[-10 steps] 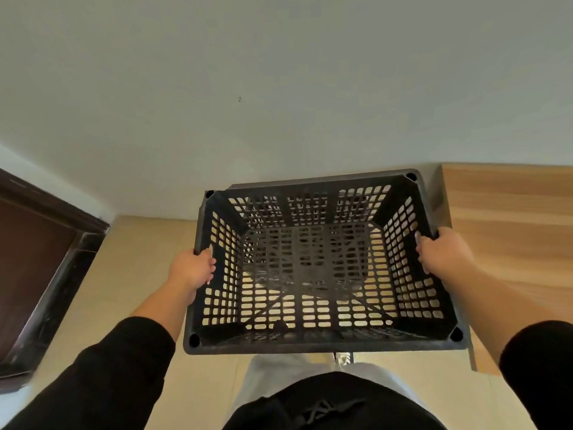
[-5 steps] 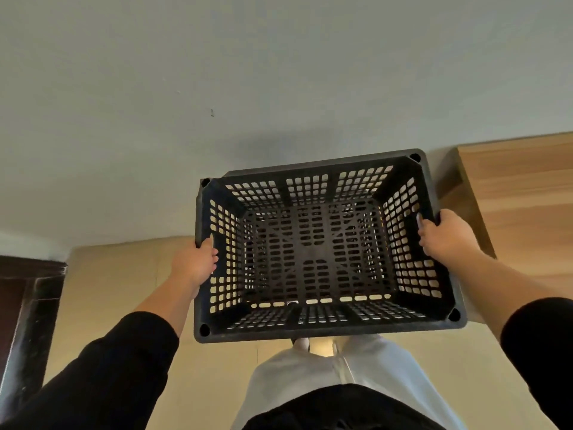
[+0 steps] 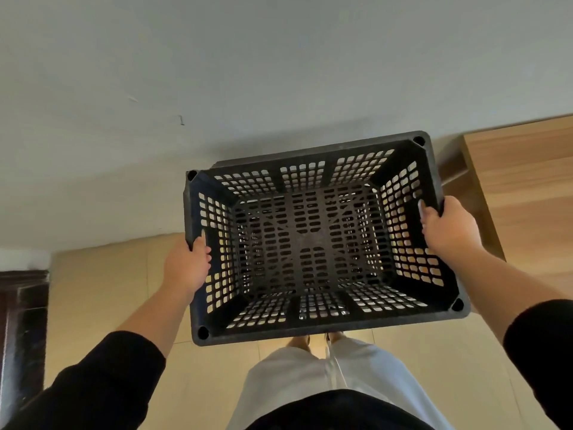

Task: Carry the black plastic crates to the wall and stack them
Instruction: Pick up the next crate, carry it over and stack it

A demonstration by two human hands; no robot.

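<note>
You carry the black plastic crate (image 3: 313, 240) open-side up and clear of the floor, facing the wall (image 3: 217, 88), left hand (image 3: 189, 265) and right hand (image 3: 449, 231) each clamped over opposite short rims, probably to keep it level for stacking.

I see the floor (image 3: 102, 293) below me, laid in pale beige tiles with thin joints between them. It meets a plain grey-white wall (image 3: 217, 72) at its far edge. On the right, a light wooden cabinet (image 3: 524, 181) stands on the tiles against that wall. At the far left, a dark brown door frame (image 3: 21, 321) comes down to the floor. Near the bottom, the tips of my feet (image 3: 305, 339) rest on the tiles, mostly hidden by light trouser legs (image 3: 310, 377).
</note>
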